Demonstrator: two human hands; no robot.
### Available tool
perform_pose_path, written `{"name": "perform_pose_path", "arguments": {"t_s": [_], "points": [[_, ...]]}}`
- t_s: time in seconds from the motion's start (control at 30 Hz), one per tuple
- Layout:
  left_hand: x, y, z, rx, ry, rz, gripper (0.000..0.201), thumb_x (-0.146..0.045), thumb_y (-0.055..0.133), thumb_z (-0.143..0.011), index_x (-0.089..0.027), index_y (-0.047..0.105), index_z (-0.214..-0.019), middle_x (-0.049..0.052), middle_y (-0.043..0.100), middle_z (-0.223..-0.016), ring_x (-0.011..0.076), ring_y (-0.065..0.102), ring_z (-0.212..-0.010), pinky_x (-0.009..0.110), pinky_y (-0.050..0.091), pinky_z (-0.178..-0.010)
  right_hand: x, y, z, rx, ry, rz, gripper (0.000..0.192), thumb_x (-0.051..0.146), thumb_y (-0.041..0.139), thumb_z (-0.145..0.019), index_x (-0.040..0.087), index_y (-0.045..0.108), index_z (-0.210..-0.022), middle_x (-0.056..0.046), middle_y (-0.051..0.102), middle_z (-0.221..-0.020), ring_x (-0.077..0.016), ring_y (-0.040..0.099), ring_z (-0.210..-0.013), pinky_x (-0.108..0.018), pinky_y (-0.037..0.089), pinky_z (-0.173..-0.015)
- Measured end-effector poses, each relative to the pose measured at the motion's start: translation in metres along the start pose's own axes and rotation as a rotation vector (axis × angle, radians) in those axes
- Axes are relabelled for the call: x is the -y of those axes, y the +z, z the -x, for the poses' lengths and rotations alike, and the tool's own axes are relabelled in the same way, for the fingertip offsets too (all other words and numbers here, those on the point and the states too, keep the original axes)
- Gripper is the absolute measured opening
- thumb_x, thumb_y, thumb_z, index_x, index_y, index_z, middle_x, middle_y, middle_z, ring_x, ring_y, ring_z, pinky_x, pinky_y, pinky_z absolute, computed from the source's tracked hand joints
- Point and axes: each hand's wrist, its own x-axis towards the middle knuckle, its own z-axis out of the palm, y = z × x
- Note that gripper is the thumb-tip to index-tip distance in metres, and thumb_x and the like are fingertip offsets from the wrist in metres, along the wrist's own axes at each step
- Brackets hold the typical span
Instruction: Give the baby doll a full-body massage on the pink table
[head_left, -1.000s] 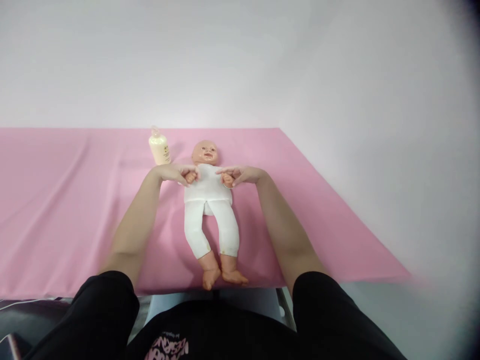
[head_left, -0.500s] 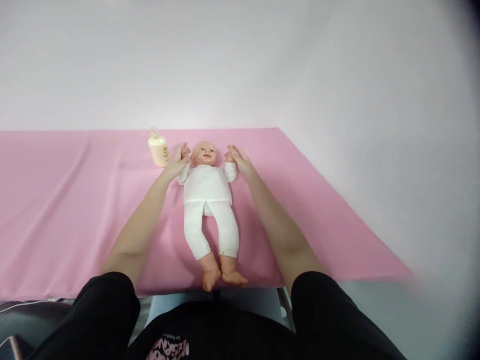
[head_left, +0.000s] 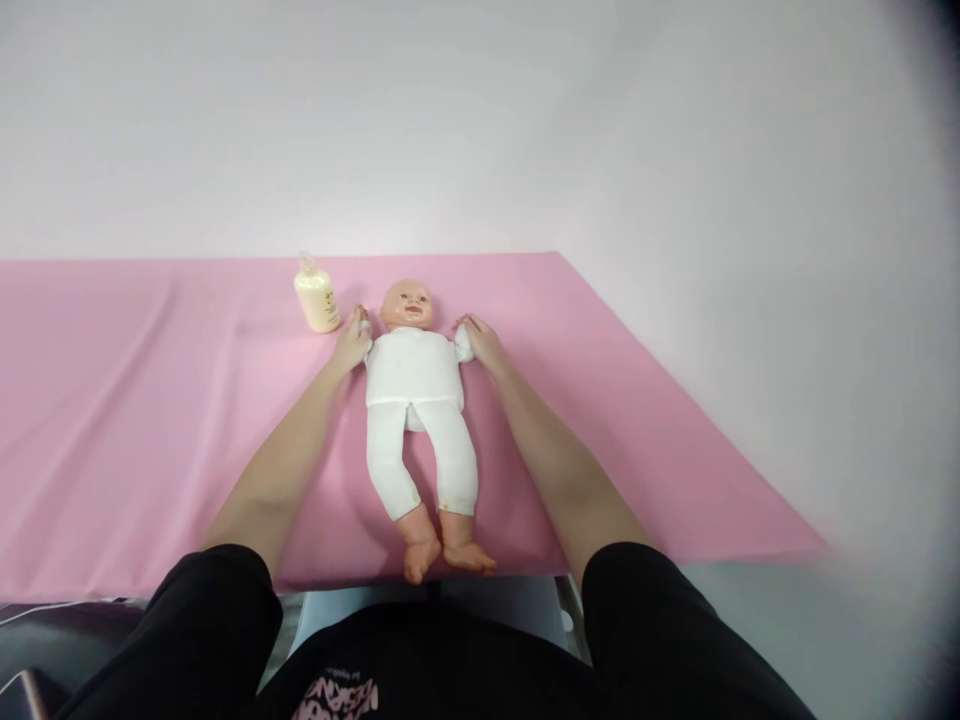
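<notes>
A baby doll in a white top and white trousers lies on its back on a pink sheet, head away from me, bare feet at the near edge. My left hand is closed on the doll's arm on the left side, beside its shoulder. On the other side, my right hand grips the doll's other arm. The doll's small hands are hidden inside my fingers. Both doll arms are spread out to the sides.
A small cream lotion bottle stands upright on the sheet just left of the doll's head, close to my left hand. A plain white wall rises behind. The sheet's right edge runs diagonally toward me.
A second ago I held the doll's hands together over its chest. I then lifted them up beside its head, and now they are lowered out to the sides at shoulder level.
</notes>
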Motion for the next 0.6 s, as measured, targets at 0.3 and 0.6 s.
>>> {"name": "perform_pose_path", "arguments": {"t_s": [0.3, 0.6], "points": [[-0.04, -0.002, 0.017, -0.166, 0.144, 0.158, 0.09, -0.06, 0.056, -0.094, -0.019, 0.014, -0.163, 0.019, 0.055, -0.143, 0.0299, 0.06, -0.129, 0.046, 0.045, -0.112, 0.039, 0.007, 0.023, -0.399, -0.251, -0.233, 0.088, 0.063, 0.05, -0.086, 0.028, 0.01, -0.156, -0.015, 0.041, -0.154, -0.0227, 0.053, -0.14, -0.04, 0.048, -0.112], [-0.083, 0.023, 0.074, 0.232, 0.665, -0.498, 0.032, -0.048, 0.051, -0.091, -0.022, 0.069, -0.09, 0.014, 0.07, -0.096, 0.0294, 0.063, -0.103, 0.046, 0.046, -0.102, 0.08, 0.033, 0.07, -0.014, -0.552, 0.336, 0.051, 0.035, 0.064, -0.08, 0.025, 0.06, -0.13, -0.014, 0.061, -0.138, -0.0356, 0.053, -0.134, -0.051, 0.04, -0.119]]}}
